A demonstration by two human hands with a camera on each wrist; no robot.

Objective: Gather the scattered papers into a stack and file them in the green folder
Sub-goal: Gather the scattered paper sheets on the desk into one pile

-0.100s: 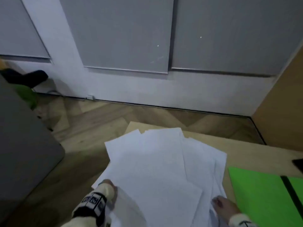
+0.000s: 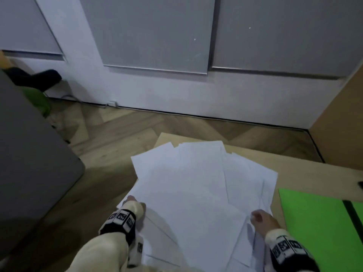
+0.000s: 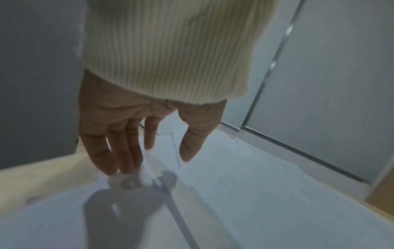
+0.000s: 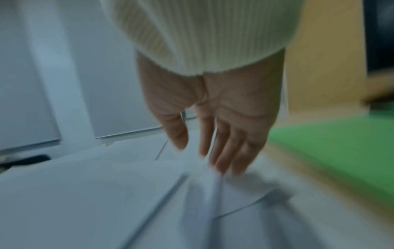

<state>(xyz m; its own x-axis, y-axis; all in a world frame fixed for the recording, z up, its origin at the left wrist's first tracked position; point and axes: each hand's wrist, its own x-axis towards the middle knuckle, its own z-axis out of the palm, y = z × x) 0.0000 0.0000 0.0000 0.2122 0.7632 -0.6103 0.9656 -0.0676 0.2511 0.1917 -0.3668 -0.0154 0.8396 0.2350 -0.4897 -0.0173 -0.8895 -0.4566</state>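
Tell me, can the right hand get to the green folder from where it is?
Probably yes. The right hand rests open on the papers, holding nothing, and the green folder lies just beside it with nothing between.

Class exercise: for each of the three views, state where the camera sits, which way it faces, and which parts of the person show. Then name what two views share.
Head: on the head, facing forward and down; left hand, right hand, papers.
Left wrist: along the left hand; palm, straight fingers, sleeve.
Right wrist: along the right hand; palm, sleeve.
Shared: head and right wrist both show the green folder.
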